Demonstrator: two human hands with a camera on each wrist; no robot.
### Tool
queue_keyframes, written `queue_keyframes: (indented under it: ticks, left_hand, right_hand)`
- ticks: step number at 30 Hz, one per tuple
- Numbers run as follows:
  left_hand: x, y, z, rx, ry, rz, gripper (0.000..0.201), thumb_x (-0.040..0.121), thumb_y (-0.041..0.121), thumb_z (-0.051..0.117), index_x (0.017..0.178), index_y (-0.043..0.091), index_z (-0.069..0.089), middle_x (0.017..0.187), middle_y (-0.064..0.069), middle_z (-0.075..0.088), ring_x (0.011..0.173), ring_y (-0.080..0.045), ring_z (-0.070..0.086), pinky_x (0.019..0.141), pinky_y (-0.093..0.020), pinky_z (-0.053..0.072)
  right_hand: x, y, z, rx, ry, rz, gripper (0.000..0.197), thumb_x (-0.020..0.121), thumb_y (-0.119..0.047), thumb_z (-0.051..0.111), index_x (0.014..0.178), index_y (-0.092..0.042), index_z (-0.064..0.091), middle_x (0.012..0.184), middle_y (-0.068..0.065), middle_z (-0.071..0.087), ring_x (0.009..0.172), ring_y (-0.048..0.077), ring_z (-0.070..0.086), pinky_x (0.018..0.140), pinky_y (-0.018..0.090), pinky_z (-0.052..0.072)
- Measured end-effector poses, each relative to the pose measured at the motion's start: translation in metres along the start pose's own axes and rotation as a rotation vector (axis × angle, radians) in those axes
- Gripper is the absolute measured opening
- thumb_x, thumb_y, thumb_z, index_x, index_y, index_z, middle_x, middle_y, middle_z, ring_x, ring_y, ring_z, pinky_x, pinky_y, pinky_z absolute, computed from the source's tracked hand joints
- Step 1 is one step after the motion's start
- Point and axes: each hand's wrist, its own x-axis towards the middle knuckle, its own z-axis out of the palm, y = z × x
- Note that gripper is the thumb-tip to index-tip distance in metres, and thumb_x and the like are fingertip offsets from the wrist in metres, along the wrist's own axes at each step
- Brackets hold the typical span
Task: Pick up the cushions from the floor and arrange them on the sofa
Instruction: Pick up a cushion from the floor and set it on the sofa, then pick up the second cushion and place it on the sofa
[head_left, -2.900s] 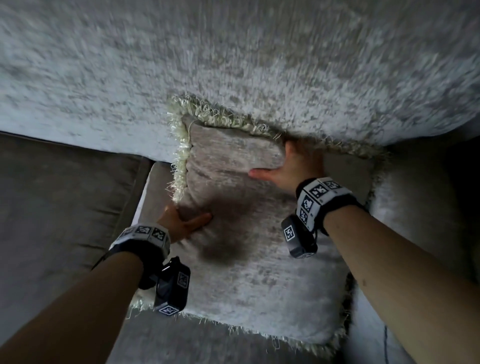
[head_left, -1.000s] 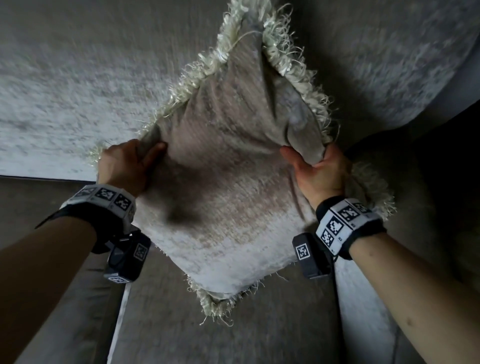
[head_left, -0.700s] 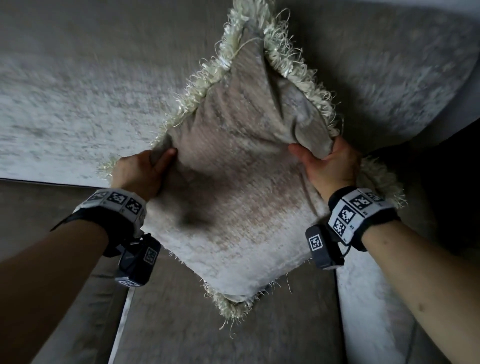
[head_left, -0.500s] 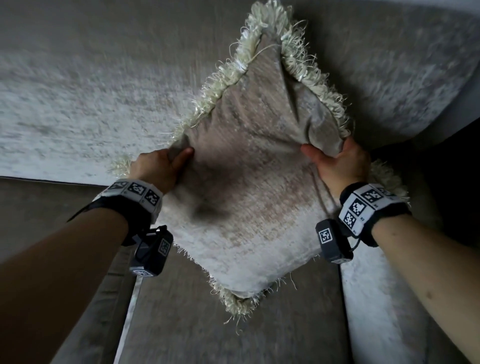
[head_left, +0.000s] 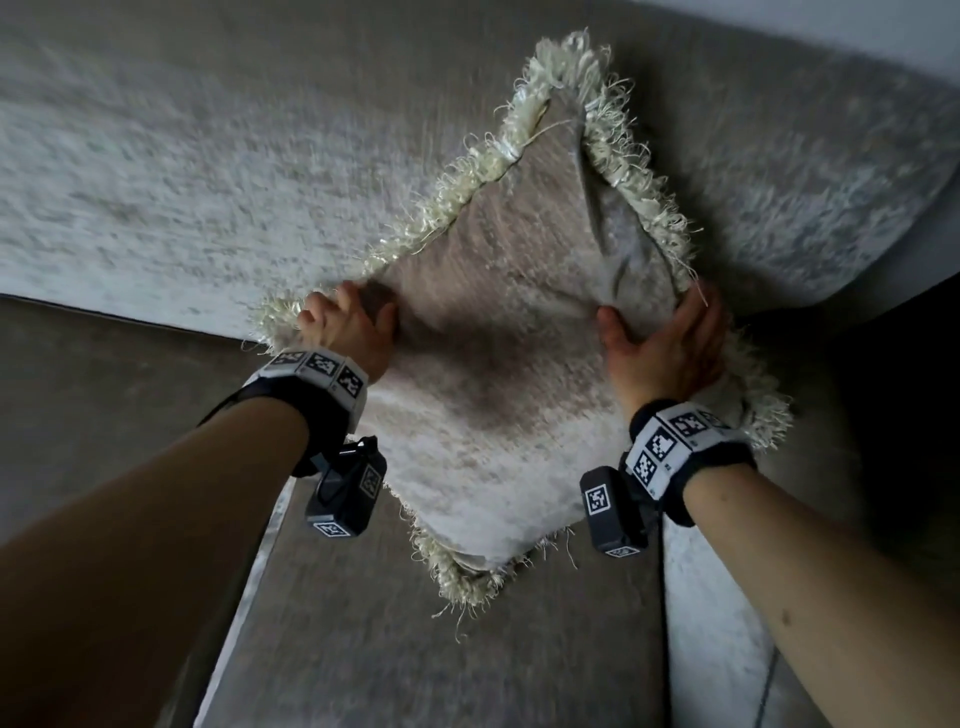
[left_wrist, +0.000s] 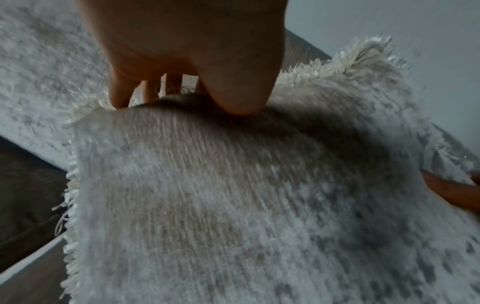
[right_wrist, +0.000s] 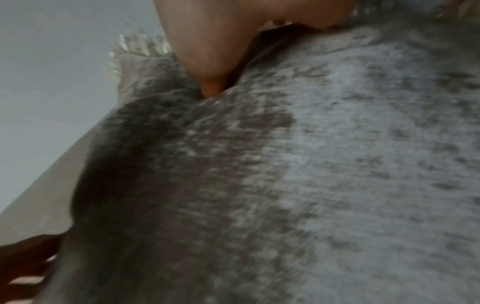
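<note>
A beige cushion with a cream fringe stands on one corner like a diamond, leaning against the sofa backrest. My left hand grips its left corner, thumb on the front and fingers behind. My right hand grips the right edge in the same way. In the left wrist view the thumb presses into the cushion and the left hand curls over its edge. The right wrist view shows the right thumb sunk into the cushion. The cushion's bottom corner hangs just over the seat.
A darker seat cushion lies to the left, divided from the middle seat by a pale seam. A lighter furry surface lies at the right beside a dark shadowed gap. A pale wall shows above the backrest.
The cushion lay flat on the seat; both hands have lifted it, turned it onto a corner and moved it up and right against the backrest. My left hand shifted towards the corner fringe.
</note>
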Motion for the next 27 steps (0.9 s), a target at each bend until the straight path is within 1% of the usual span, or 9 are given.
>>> queue_keyframes:
  ticks: [3,5,7,9,12,15,19,22,27]
  left_hand:
    - [0.003,-0.005,-0.016,-0.043,0.004,-0.001,0.061,0.096,0.047,0.044,0.138,0.004,0.036,0.136,-0.027,0.037,0.127,-0.044,0.038,0.106,-0.050,0.032]
    - [0.002,-0.009,-0.029,-0.095,-0.002,0.002,0.060,0.096,0.047,0.042,0.139,0.005,0.037,0.137,-0.026,0.037,0.128,-0.042,0.039,0.106,-0.050,0.034]
    - [-0.002,-0.020,-0.039,-0.123,-0.008,0.009,0.058,0.097,0.046,0.043,0.139,0.006,0.039,0.137,-0.024,0.038,0.127,-0.042,0.041,0.105,-0.048,0.034]
    - [-0.005,-0.041,-0.046,-0.135,-0.022,0.018,0.055,0.096,0.042,0.046,0.137,0.005,0.042,0.135,-0.024,0.042,0.124,-0.041,0.045,0.104,-0.046,0.036]
    - [-0.003,-0.090,-0.053,-0.135,-0.063,0.012,0.046,0.095,0.036,0.050,0.127,0.003,0.050,0.127,-0.024,0.052,0.119,-0.040,0.050,0.099,-0.042,0.041]
    - [-0.006,-0.149,-0.067,-0.137,-0.096,-0.015,0.033,0.093,0.025,0.053,0.109,-0.003,0.063,0.114,-0.026,0.064,0.108,-0.038,0.060,0.086,-0.037,0.047]
    - [-0.020,-0.248,-0.087,-0.200,-0.147,-0.107,0.032,0.093,0.020,0.052,0.092,-0.009,0.066,0.097,-0.027,0.070,0.095,-0.038,0.067,0.081,-0.038,0.052]
    - [-0.028,-0.334,-0.108,-0.275,-0.131,-0.190,0.031,0.090,0.021,0.051,0.088,-0.006,0.067,0.091,-0.023,0.072,0.087,-0.036,0.069,0.080,-0.042,0.057]
    - [-0.039,-0.485,-0.165,-0.339,-0.042,-0.299,0.028,0.091,0.021,0.052,0.093,-0.001,0.069,0.097,-0.021,0.072,0.092,-0.036,0.069,0.084,-0.042,0.056]
  right_hand:
    - [-0.015,-0.037,-0.002,0.110,0.122,-0.075,0.062,0.071,-0.021,0.067,0.129,-0.007,0.051,0.136,0.022,0.044,0.126,0.038,0.038,0.098,0.043,0.030]
    - [-0.031,-0.064,0.005,0.228,0.120,-0.208,0.043,0.067,-0.009,0.064,0.109,-0.001,0.059,0.117,0.025,0.052,0.111,0.041,0.046,0.092,0.043,0.033]
    - [-0.053,-0.087,0.019,0.297,0.028,-0.334,0.033,0.065,-0.007,0.061,0.098,-0.001,0.061,0.105,0.023,0.056,0.100,0.041,0.052,0.091,0.047,0.039]
    - [-0.079,-0.106,0.035,0.317,-0.069,-0.408,0.030,0.066,-0.014,0.054,0.093,-0.002,0.062,0.099,0.022,0.058,0.093,0.040,0.054,0.086,0.049,0.044]
    - [-0.125,-0.132,0.059,0.353,-0.201,-0.440,0.033,0.067,-0.019,0.047,0.091,-0.002,0.062,0.097,0.020,0.058,0.092,0.038,0.054,0.084,0.048,0.045]
    - [-0.173,-0.158,0.083,0.315,-0.426,-0.429,0.027,0.070,-0.014,0.052,0.093,-0.003,0.061,0.098,0.017,0.059,0.095,0.033,0.053,0.084,0.040,0.042]
    - [-0.244,-0.215,0.108,0.196,-0.750,-0.484,0.011,0.081,-0.005,0.058,0.090,-0.005,0.065,0.095,0.014,0.064,0.092,0.030,0.059,0.082,0.035,0.047]
    - [-0.304,-0.273,0.122,0.152,-0.895,-0.519,0.012,0.085,-0.004,0.057,0.092,-0.006,0.066,0.095,0.013,0.068,0.092,0.029,0.062,0.079,0.033,0.048]
    - [-0.422,-0.378,0.157,0.060,-1.051,-0.649,0.015,0.087,-0.011,0.059,0.098,-0.012,0.070,0.103,0.012,0.072,0.099,0.031,0.065,0.082,0.030,0.046]
